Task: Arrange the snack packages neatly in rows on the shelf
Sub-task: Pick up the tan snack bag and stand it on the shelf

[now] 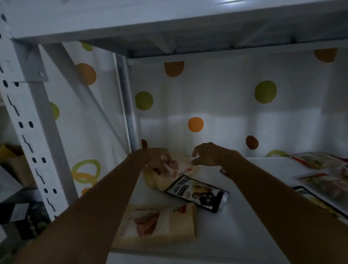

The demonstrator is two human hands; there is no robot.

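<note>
Both arms reach deep into a white shelf (227, 231). My left hand (156, 161) lies on a yellow snack package (182, 168) at the back left, fingers curled round its near edge. My right hand (209, 153) hovers just right of that package, fingers loosely bent, holding nothing. A black package with photos (196, 193) lies askew in front of the yellow one. A beige package with a window showing reddish sticks (161, 223) lies flat near the front left. Several colourful packages (337, 180) lie on the right, blurred.
A dotted white curtain (229, 107) closes the back and left of the bay. A perforated white upright (20, 122) stands at the left, with a neighbouring shelf holding a brown bag (16, 163) beyond it. The upper shelf board (181, 18) hangs close overhead.
</note>
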